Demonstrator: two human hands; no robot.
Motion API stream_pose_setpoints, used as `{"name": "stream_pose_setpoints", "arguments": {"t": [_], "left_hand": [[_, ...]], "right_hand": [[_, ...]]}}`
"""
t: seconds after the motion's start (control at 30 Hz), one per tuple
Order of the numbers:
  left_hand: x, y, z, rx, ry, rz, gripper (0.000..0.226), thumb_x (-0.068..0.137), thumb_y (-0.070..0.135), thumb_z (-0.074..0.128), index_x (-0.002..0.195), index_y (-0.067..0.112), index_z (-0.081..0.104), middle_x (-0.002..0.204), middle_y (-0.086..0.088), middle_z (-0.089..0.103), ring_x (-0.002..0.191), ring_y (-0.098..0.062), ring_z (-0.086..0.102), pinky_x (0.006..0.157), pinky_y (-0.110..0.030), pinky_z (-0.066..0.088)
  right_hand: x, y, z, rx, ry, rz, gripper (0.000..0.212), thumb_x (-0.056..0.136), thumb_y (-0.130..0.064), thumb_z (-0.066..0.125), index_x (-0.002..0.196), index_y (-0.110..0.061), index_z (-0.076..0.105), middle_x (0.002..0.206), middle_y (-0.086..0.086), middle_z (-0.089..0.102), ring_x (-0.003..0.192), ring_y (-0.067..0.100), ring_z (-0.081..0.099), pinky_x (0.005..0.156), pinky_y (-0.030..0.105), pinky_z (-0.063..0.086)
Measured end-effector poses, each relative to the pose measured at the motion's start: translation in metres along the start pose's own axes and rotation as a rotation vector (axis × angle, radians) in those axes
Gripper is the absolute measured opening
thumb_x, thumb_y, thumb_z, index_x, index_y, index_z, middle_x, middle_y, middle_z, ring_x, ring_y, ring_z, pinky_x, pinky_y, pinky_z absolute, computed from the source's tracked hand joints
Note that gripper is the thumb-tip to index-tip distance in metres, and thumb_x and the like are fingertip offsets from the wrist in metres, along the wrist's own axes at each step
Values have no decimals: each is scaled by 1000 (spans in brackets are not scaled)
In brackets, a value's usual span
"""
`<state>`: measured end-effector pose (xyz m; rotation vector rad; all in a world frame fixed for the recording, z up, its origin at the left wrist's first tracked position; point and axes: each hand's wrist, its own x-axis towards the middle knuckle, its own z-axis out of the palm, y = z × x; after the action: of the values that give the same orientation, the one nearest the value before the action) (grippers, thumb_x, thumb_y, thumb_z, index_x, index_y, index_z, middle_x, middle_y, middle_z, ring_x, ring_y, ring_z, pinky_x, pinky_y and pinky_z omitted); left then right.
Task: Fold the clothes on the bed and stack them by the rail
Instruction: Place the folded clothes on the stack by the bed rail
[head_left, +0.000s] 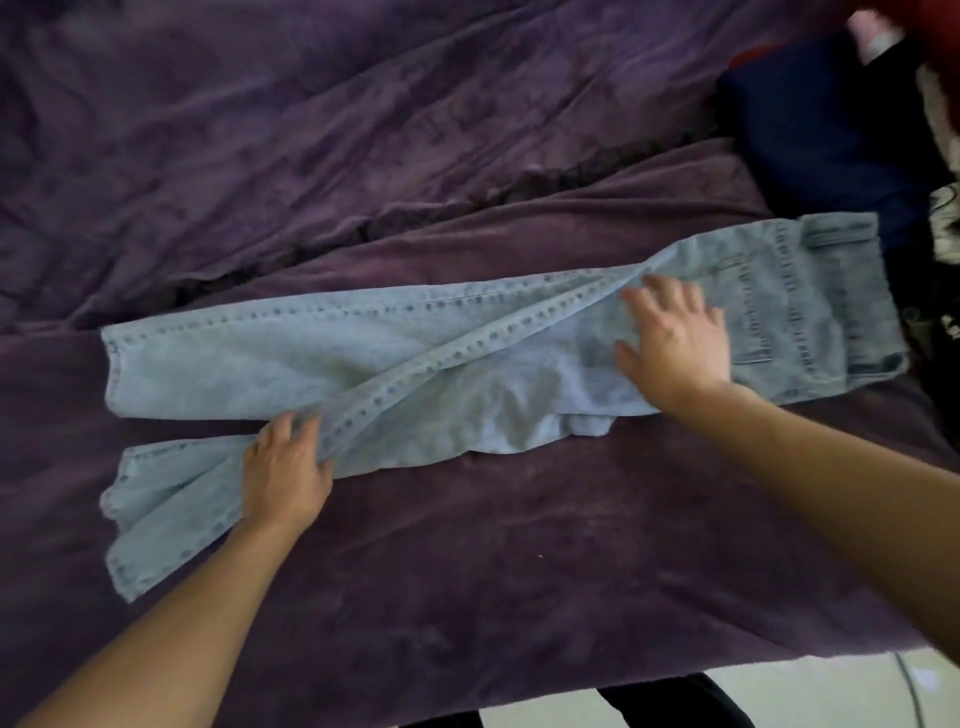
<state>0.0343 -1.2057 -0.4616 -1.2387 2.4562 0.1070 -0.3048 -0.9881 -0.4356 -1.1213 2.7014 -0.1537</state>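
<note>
**A:** Bedding first, then. What carries it all?

**B:** A wide bed (467, 571) under a rumpled purple plush cover, soft and napped, creased in long ridges.

**A:** And on it?

**B:** One pair of pale blue denim jeans (493, 395), stiff-looking cloth with faded, stitched seams. They lie flat on the near half of the bed. Their long axis runs side to side in front of the person, with the waistband (862, 291) to the right and the hems to the left. Past the waistband, at the far right, sits a dark navy garment (810, 135) among other clothes too blurred to name. No rail shows.

**A:** Are the legs matched?

**B:** No. The far leg lies straight, while the near leg splays off toward the person, so the two part like scissors. I judge the coming move turns on that: the near leg has to swing away from the person, onto the far one.

**A:** Which hand is placed for it?

**B:** The left hand (285, 467). It sits where the near leg leaves the far one, its grip closed on that leg's edge, fingers curled over the denim.

**A:** The other?

**B:** The right hand (675, 343) is nearer the waistband. Its grip is spread, palm flat on the seat just beside the back pocket (753, 317), and it seems to be pinning the cloth.
</note>
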Motion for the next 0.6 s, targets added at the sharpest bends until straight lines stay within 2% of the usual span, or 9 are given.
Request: {"name": "stream_pose_setpoints", "arguments": {"t": [0.07,0.17,0.27,0.33,0.4,0.47,0.5,0.57,0.6], "left_hand": [[2,-38,8,31,-5,-19,57,75,17,73,129,11,54,127,-18,50,115,-38,47,94,-50,40],[1,-94,23,81,18,9,49,68,11,77,114,7,63,111,-19,57,102,-40,53,82,-51,42],[1,-148,34,46,64,44,46,63,8,79,107,6,66,110,-20,60,95,-40,57,77,-52,45],[-1,-181,43,21,138,108,47,68,15,77,112,9,62,118,-18,58,100,-39,57,82,-53,44],[-12,-207,57,24,180,271,47,72,30,72,114,14,57,129,-17,50,112,-36,50,91,-54,39],[-26,-224,70,44,100,428,54,68,46,74,111,17,60,138,-18,45,124,-35,44,97,-57,37],[-31,-230,75,59,30,452,59,63,52,76,109,17,63,142,-18,43,130,-36,42,100,-58,37],[-32,-236,77,51,-52,411,59,58,47,81,106,15,66,144,-19,43,133,-36,41,100,-59,39],[-29,-238,73,34,-48,405,51,58,38,83,101,13,69,141,-19,47,130,-36,45,99,-58,41]], "right_hand": [[1,-65,19,57,-60,-94,50,84,-28,60,133,-20,51,140,7,44,128,30,38,98,45,37],[4,-157,55,72,-133,-246,43,87,-24,56,129,-19,54,137,4,47,127,26,38,96,40,39],[7,-235,90,4,-190,-409,54,87,-28,61,138,-22,44,149,5,33,137,25,26,101,42,34],[8,-273,106,-50,-247,-474,58,85,-34,63,138,-24,43,150,4,31,139,24,23,101,42,31],[4,-296,117,-90,-265,-507,55,83,-38,64,135,-27,49,146,2,37,135,24,30,101,41,30],[-4,-304,122,-101,-270,-530,61,77,-42,70,133,-25,52,142,6,44,131,28,39,101,44,32],[-9,-303,123,-111,-285,-545,67,72,-44,74,133,-23,53,140,8,47,129,30,43,100,46,34],[-19,-297,124,-139,-286,-576,67,68,-41,77,129,-20,58,136,10,52,123,33,50,98,48,40],[-22,-293,124,-130,-242,-583,58,70,-35,78,123,-18,63,131,10,57,118,32,55,95,48,43]]}}
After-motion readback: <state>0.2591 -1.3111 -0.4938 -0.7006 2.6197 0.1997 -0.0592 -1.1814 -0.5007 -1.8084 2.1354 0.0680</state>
